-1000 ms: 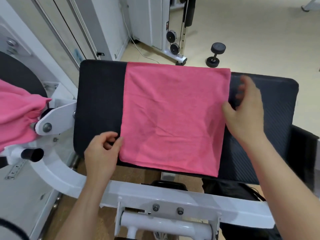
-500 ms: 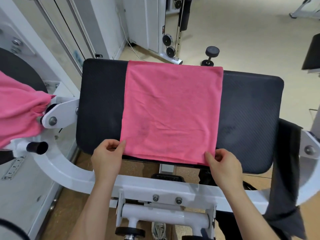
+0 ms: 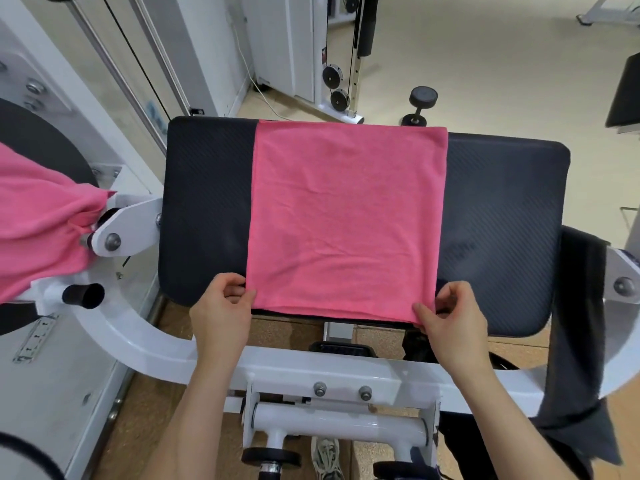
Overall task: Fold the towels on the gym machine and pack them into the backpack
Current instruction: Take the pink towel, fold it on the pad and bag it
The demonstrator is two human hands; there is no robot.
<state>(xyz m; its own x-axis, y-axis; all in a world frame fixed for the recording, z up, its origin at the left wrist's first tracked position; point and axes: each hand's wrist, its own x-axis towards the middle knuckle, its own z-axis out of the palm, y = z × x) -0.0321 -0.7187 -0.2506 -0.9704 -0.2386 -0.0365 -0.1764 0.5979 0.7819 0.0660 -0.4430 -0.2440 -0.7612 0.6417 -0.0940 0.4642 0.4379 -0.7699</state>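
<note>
Head view: the pink towel [image 3: 346, 220] is spread flat on the black pad [image 3: 207, 202] at frame centre. Its lower corners are pinched by the left hand [image 3: 221, 306] and right hand [image 3: 450, 317], equally near; the cloth runs away toward the top, so an upward fold is judged likely.

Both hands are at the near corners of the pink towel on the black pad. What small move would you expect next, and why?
Most likely lift both near corners and carry them to the far edge, folding the pink towel in half. The left hand and right hand each pinch a near corner, and the towel lies flat on the black pad.
</note>
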